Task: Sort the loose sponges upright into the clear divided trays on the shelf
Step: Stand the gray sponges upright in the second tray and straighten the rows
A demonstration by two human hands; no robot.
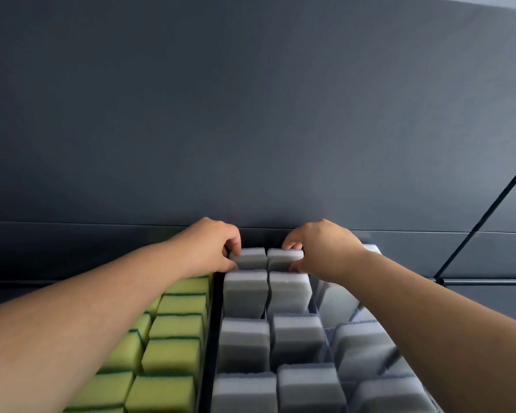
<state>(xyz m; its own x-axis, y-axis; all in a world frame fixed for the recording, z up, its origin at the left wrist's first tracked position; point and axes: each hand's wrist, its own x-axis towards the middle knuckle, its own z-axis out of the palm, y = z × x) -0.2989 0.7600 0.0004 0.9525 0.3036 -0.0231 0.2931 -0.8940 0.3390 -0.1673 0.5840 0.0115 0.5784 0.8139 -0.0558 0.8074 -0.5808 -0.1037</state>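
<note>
STEP seating rear pair upright | GRIP pinching back-left grey sponge (248,258) with left hand (212,245), back-right grey sponge (284,259) with right hand (320,248) | WHERE rearmost cells of clear tray (317,310) | HOW push straight down, evenly, no tilt

- A plain, matte, slate-grey wall (251,99) fills the upper view.
- A horizontal seam (102,223) crosses it low down, with a darker band beneath.
- A thin black diagonal line (486,216) cuts the right side.
- The light is brighter toward the right.
</note>
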